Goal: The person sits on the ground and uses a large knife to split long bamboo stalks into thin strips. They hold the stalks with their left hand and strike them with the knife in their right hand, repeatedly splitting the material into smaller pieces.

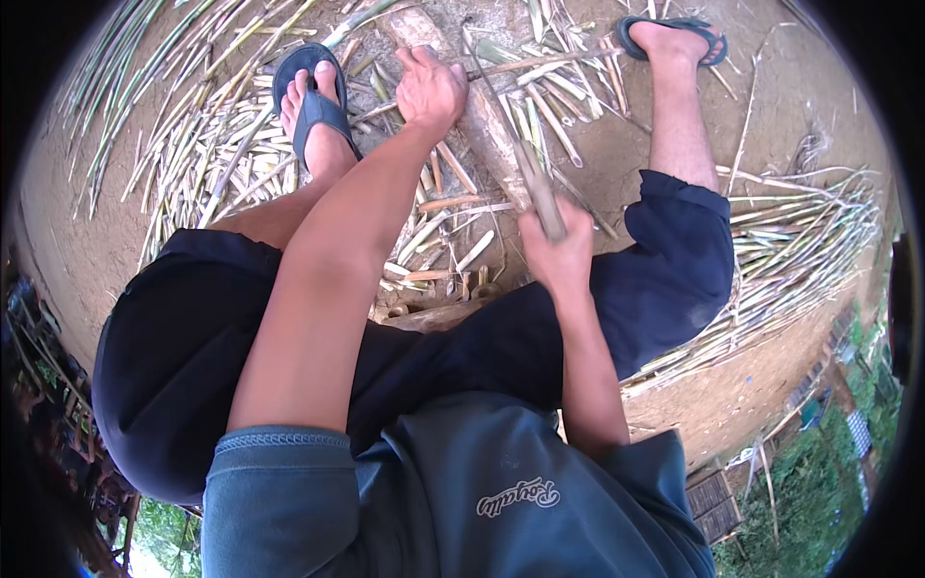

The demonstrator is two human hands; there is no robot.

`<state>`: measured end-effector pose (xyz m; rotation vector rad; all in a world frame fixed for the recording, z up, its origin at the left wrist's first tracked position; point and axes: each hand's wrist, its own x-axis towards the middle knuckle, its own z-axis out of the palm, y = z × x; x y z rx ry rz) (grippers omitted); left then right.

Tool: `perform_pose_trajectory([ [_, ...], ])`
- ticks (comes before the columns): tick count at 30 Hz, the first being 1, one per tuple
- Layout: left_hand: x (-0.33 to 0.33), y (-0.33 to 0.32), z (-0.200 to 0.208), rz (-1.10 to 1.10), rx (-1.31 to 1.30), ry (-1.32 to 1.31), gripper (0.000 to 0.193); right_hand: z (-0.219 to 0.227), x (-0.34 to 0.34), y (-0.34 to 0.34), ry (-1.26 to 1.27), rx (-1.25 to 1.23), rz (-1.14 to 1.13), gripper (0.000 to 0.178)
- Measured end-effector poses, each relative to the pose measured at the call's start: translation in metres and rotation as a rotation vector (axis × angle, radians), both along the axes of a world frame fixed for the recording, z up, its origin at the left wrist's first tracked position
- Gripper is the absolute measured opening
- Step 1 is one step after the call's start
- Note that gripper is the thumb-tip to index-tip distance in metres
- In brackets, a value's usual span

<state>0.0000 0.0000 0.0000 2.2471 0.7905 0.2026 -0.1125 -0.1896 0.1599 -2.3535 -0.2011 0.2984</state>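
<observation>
The log is running from far left to near right, apparently serving as a firm base. The right hand is wrapping its fingers round the knife's near end, likely for control. The left hand is seemingly steadying the slender stalk across the log, fingers curling, tips hidden.

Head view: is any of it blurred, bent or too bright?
In the head view, the long tool in the right hand looks smeared, probably by motion; in the head view, the bare ground curves toward a dark round rim; in the head view, a patch beside the lower-left foliage washes out nearly white.
</observation>
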Motion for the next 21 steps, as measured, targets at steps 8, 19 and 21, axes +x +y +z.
perform_pose_trajectory([
  [8,-0.101,0.065,0.01,-0.036,0.179,0.234,0.048,0.006,-0.075,0.031,0.239,0.106,0.007,0.009],
  [19,-0.08,0.064,0.0,0.022,0.186,0.184,0.052,0.013,-0.071,0.025,0.252,0.113,-0.032,0.012],
  [21,-0.086,0.06,0.0,-0.005,0.201,0.233,0.052,-0.007,-0.065,0.038,0.244,0.176,-0.074,0.016],
])
